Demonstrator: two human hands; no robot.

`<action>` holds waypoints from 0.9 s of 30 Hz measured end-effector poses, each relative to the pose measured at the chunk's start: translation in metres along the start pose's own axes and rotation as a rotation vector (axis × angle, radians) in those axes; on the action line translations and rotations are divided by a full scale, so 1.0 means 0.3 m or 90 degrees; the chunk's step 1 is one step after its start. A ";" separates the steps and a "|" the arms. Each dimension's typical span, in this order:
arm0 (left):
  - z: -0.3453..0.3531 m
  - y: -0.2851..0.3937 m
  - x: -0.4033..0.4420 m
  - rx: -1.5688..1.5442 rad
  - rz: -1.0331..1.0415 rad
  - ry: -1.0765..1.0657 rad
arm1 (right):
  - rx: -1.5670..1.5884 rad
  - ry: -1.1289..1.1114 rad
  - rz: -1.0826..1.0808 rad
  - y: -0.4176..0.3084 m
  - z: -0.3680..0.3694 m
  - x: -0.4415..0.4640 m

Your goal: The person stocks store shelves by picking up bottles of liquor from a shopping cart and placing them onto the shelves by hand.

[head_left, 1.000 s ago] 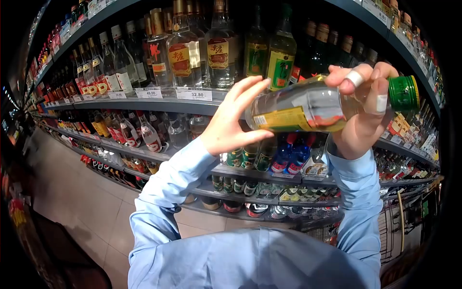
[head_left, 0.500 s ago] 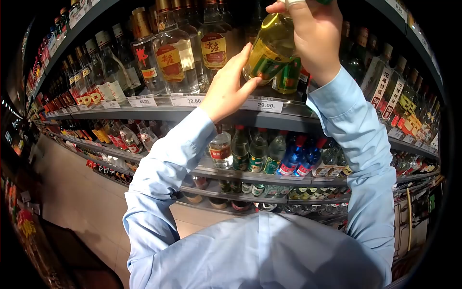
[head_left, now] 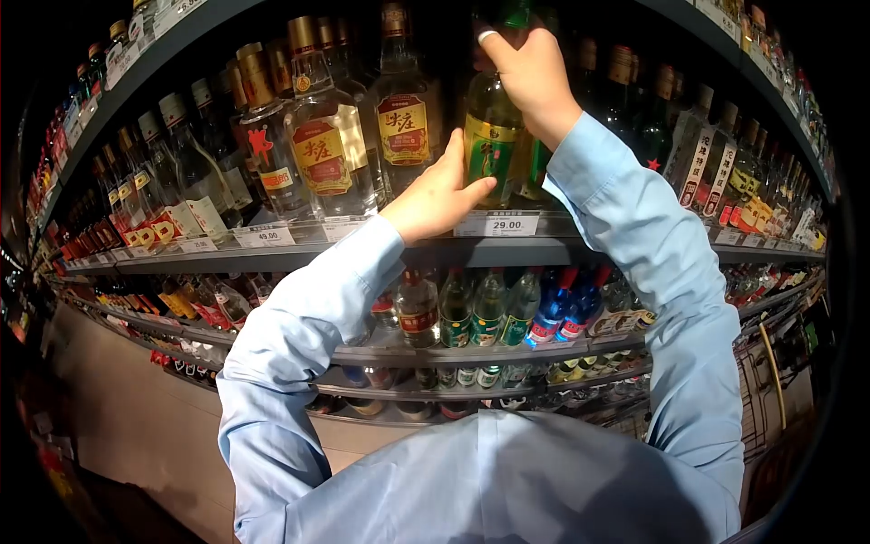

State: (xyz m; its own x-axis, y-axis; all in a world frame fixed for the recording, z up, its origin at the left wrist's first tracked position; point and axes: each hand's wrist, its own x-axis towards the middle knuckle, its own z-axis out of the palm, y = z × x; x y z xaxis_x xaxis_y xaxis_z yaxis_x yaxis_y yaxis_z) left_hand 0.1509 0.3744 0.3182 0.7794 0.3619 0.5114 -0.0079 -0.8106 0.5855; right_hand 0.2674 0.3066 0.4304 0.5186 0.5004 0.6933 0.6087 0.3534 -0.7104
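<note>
A liquor bottle (head_left: 490, 131) with a yellow-and-green label stands upright at the front of the shelf, in a gap beside clear bottles. My right hand (head_left: 536, 83) is closed around its neck, just under the green cap; a white band shows on one digit. My left hand (head_left: 433, 198) cups the bottle low on its left side. Its thumb lies across the bottom of the label and the index finger points up along the glass; the other fingers are partly hidden. Another bottle with a green label (head_left: 536, 168) stands close on the right, partly covered by my right wrist.
Clear bottles with red-and-gold labels (head_left: 322, 159) stand to the left. A 29.00 price tag (head_left: 497, 224) is on the shelf edge below the bottle. Lower shelves hold green bottles (head_left: 489, 308) and blue bottles (head_left: 551, 313). An upper shelf edge (head_left: 195, 36) curves overhead.
The bottle has gone from tilted to upright and down onto the shelf. My right hand has moved down and left with it; my left hand stays at its lower side.
</note>
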 end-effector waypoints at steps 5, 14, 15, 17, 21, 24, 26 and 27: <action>-0.030 0.005 0.008 -0.086 -0.046 -0.057 | 0.001 0.050 -0.126 -0.014 0.035 -0.008; -0.037 -0.010 0.020 -0.166 -0.145 -0.100 | -0.156 0.064 -0.252 0.064 0.077 0.039; -0.036 -0.011 0.019 -0.164 -0.147 -0.096 | -0.151 0.061 -0.261 0.065 0.075 0.037; -0.035 -0.012 0.019 -0.156 -0.149 -0.089 | -0.138 0.056 -0.279 0.061 0.068 0.032; -0.033 -0.021 0.020 -0.152 -0.138 -0.088 | -0.132 -0.077 -0.185 -0.001 -0.009 -0.016; -0.028 -0.021 0.015 -0.152 -0.136 -0.079 | -0.297 0.038 -0.335 0.117 0.001 0.006; -0.032 -0.016 0.014 -0.143 -0.120 -0.075 | -0.219 0.036 -0.466 0.100 -0.031 -0.091; -0.037 -0.005 0.009 -0.134 -0.108 -0.065 | -0.252 -0.025 -0.438 0.110 -0.050 -0.126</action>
State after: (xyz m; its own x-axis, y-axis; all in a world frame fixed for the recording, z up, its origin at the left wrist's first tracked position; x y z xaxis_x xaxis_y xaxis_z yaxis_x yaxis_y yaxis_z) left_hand 0.1461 0.3816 0.3256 0.8396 0.4277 0.3349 0.0068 -0.6248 0.7808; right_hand 0.2770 0.2875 0.3827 -0.0679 0.3021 0.9509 0.9568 0.2898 -0.0238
